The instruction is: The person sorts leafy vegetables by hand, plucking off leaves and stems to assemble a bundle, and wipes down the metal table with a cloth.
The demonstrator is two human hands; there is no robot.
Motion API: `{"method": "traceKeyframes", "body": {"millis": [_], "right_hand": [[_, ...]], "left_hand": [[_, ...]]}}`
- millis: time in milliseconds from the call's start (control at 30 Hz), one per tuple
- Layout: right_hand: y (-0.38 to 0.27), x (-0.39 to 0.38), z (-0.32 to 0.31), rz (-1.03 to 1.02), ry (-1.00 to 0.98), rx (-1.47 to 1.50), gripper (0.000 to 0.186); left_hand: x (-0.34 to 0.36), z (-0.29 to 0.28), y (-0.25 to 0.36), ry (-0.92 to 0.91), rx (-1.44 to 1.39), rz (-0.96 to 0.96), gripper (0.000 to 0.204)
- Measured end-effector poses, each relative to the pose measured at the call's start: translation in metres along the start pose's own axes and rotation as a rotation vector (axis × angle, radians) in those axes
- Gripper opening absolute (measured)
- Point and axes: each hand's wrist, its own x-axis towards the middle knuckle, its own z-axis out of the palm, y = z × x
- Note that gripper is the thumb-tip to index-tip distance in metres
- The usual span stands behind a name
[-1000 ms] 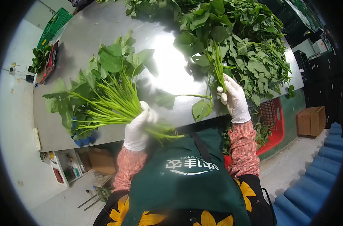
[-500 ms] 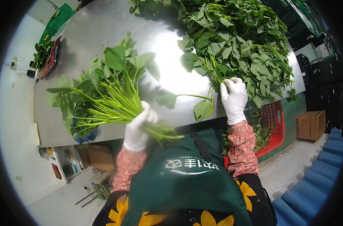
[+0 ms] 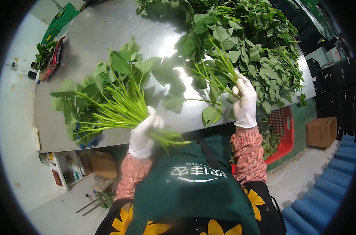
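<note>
My left hand (image 3: 143, 135), in a white glove, is closed round a thick bunch of leafy green stems (image 3: 121, 102). The leaves fan out to the upper left and the cut ends stick out to the right below the hand. My right hand (image 3: 244, 98), gloved too, grips a smaller bunch of leafy stems (image 3: 221, 64) at its lower part, in front of the big pile of leafy greens (image 3: 260, 51). A single leafy stem (image 3: 210, 113) lies at the table's near edge, between the hands.
Everything rests over a shiny metal table (image 3: 96, 35). A red plastic crate (image 3: 289, 133) with greens stands below its right edge. At the far left are a red device (image 3: 54, 60) and a green crate (image 3: 62, 21). A cardboard box (image 3: 322, 132) sits on the floor at right.
My right hand has turned and lifted a small bunch of stems a little, its leaves now spread over the bright table spot. My left hand and its bunch have hardly moved.
</note>
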Motion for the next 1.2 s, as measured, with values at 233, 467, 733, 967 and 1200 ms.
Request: {"method": "traceKeyframes", "body": {"millis": [233,467,733,967,1200], "right_hand": [[0.033,0.015,-0.015,0.468,0.073,0.483,0.021],[0.038,0.000,0.015,0.548,-0.045,0.069,0.016],[0.048,-0.005,0.016,0.403,-0.226,0.159,0.013],[0.009,0.002,0.031,0.127,-0.281,-0.261,0.024],[0.030,-0.001,0.029,0.194,-0.187,-0.117,0.023]], "left_hand": [[-0.001,-0.006,0.000,-0.024,-0.017,0.000,0.012],[-0.001,-0.004,0.000,0.026,-0.028,-0.001,0.012],[-0.001,0.000,0.004,0.051,-0.023,-0.005,0.014],[0.001,-0.010,0.002,0.010,-0.128,0.029,0.008],[0.001,-0.002,0.003,0.072,-0.005,-0.004,0.012]]}}
